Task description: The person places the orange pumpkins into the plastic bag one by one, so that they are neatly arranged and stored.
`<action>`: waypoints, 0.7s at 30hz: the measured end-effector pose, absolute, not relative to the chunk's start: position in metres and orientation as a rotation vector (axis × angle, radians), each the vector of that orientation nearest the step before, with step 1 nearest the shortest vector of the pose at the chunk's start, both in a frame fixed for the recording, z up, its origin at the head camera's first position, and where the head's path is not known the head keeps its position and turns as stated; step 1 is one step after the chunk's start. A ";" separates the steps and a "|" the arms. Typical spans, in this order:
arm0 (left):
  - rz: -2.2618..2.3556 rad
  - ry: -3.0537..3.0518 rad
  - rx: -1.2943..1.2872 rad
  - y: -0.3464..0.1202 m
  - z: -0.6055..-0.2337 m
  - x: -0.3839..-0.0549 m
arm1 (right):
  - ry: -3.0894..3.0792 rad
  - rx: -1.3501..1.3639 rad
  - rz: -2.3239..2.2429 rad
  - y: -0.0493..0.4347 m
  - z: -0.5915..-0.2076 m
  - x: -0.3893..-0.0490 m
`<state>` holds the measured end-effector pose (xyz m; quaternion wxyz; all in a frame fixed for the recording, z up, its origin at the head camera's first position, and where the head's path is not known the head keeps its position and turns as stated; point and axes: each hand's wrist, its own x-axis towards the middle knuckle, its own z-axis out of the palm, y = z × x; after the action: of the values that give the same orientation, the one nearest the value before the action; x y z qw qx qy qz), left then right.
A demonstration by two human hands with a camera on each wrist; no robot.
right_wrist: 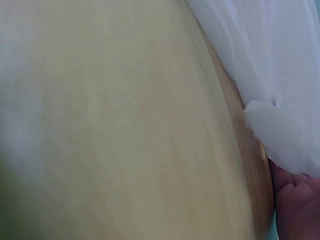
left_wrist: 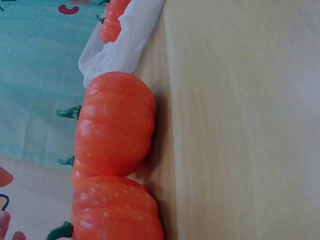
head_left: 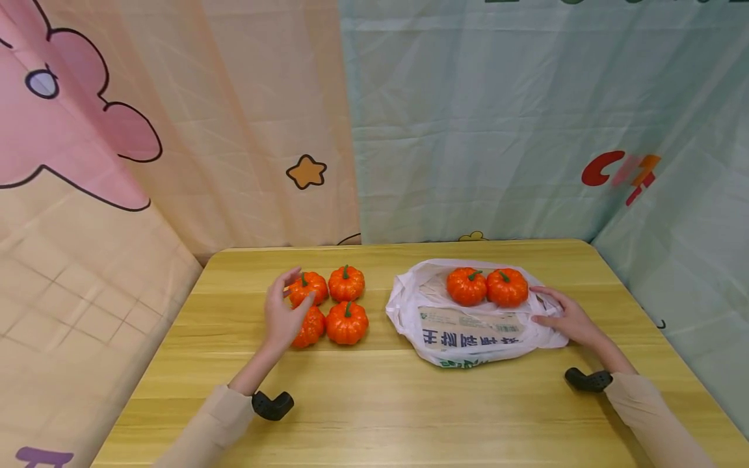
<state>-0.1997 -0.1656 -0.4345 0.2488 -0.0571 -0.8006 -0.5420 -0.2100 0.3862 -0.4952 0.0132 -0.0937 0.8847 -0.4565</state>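
Observation:
My left hand [head_left: 285,315] hovers at the left side of several small orange pumpkins grouped on the table, its thumb and fingers spread around the far-left pumpkin [head_left: 310,288]. A gap shows between them, and contact is unclear. The near-left pumpkin [head_left: 308,327] is partly hidden by that hand. Beside these stand a near-right pumpkin [head_left: 347,323] and a far-right one [head_left: 346,284], both with green stems. My right hand [head_left: 573,320] rests against the right end of a white plastic bag [head_left: 409,296], thumb and fingers apart. Two pumpkins [head_left: 466,286] sit side by side in the bag's opening.
The bag lies flat on a wooden table [head_left: 374,403], with printed characters on its near side. Printed curtains [head_left: 468,130] hang behind the table and along both sides. A black wrist device [head_left: 272,405] is strapped to each arm.

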 end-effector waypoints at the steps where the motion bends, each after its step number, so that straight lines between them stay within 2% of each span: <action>1: -1.472 -2.184 -0.146 -0.169 -0.437 -0.199 | 2.755 -0.294 -1.423 0.386 -0.495 -0.210; 21: -1.511 -2.461 0.069 -0.208 -0.465 -0.181 | 2.755 -0.306 -1.415 0.385 -0.494 -0.210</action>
<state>-0.1812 -0.2076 -0.4649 0.1260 0.0237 -0.8452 -0.5189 -0.2101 0.3852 -0.4940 0.0148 -0.0984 0.8851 -0.4546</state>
